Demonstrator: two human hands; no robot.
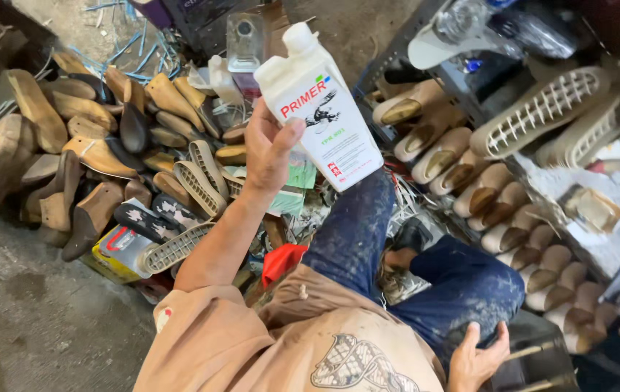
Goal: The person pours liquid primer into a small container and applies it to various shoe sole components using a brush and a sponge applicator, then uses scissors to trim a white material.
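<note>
My left hand (270, 149) is raised in front of me, shut around the lower edge of a white plastic bottle (324, 109). The bottle is rectangular and tilted, with a white cap at the top and a label showing red lettering and a dark animal figure. My right hand (475, 359) rests low at the bottom right against my blue, stained trouser leg (462, 290), fingers spread and holding nothing. I am seated, wearing a tan shirt.
A heap of wooden heels and shoe soles (92, 145) covers the floor at left. A dark rack (469, 181) of beige heel blocks runs along the right, with ribbed soles (538, 109) above. A clear bottle (244, 43), a red cloth (281, 260) and a yellow tin (117, 250) lie nearby.
</note>
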